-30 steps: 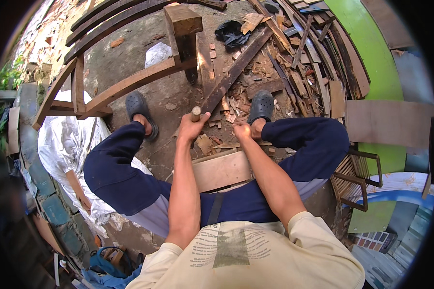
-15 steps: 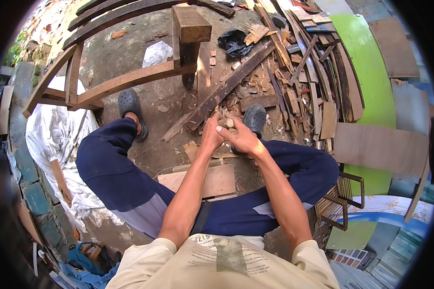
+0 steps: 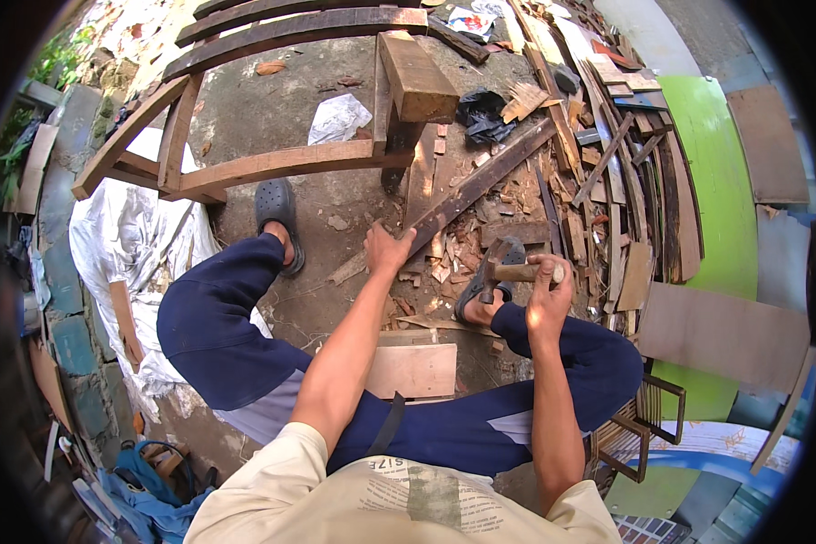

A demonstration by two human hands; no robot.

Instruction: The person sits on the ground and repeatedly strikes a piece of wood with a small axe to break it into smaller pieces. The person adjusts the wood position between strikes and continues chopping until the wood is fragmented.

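Note:
My right hand (image 3: 550,295) is closed around the wooden handle of a hammer (image 3: 515,272). The hammer's dark head points left, above my right shoe (image 3: 499,276). My left hand (image 3: 389,247) is curled at the near end of a long dark wooden beam (image 3: 480,188), gripping it; the fingertips are partly hidden. The beam slants away to the far right over wood chips. A pale wooden board (image 3: 412,370) lies on the ground between my legs.
A wooden frame with slats (image 3: 281,168) stands at the far left. Scrap wood (image 3: 607,163) is heaped at the right, beside a green panel (image 3: 712,172). A white sack (image 3: 127,240) lies at the left. Black plastic (image 3: 483,116) and a white bag (image 3: 338,119) lie ahead.
My hands were together near the beam's end and are now apart. The right hand has swung right with the hammer, while the left stays at the beam. The view has shifted slightly.

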